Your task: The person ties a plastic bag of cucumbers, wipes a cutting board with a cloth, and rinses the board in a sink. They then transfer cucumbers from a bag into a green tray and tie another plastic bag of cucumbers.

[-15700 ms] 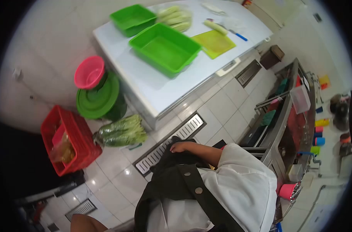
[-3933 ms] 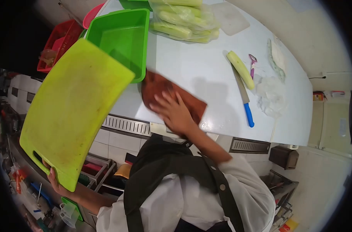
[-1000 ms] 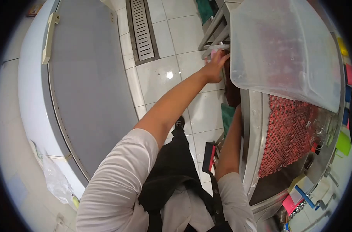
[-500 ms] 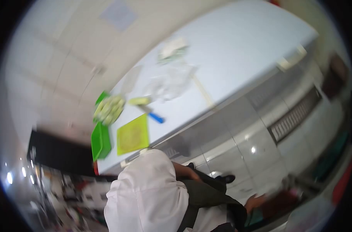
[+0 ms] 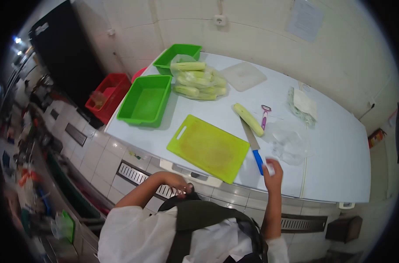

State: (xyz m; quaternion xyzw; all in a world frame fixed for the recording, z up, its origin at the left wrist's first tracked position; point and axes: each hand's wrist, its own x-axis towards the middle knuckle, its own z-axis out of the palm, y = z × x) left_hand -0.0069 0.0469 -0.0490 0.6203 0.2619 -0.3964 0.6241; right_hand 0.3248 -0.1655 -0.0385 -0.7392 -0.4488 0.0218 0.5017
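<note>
My right hand (image 5: 273, 174) is at the table's front edge beside the blue handle of a knife (image 5: 257, 161), thumb and fingers apart with nothing visible between them. In front of my body, below the green cutting board (image 5: 208, 147), my left hand (image 5: 176, 183) has loosely bent, parted fingers and no visible object in it. A peeled, pale green long vegetable (image 5: 248, 119) lies across the knife blade. Right of it is a purple-handled peeler (image 5: 264, 117). Several similar vegetables fill a clear plastic bag (image 5: 200, 81) behind the board.
Two green bins (image 5: 144, 100) stand at the table's left end, with red crates (image 5: 107, 96) on the floor beyond. A translucent sheet (image 5: 244, 76), crumpled plastic (image 5: 289, 140) and a folded cloth (image 5: 303, 105) lie on the white tabletop (image 5: 335, 151).
The view has swung round and now faces the table. My right hand has come from over the floor to the table edge near the knife. My left hand now shows clearly.
</note>
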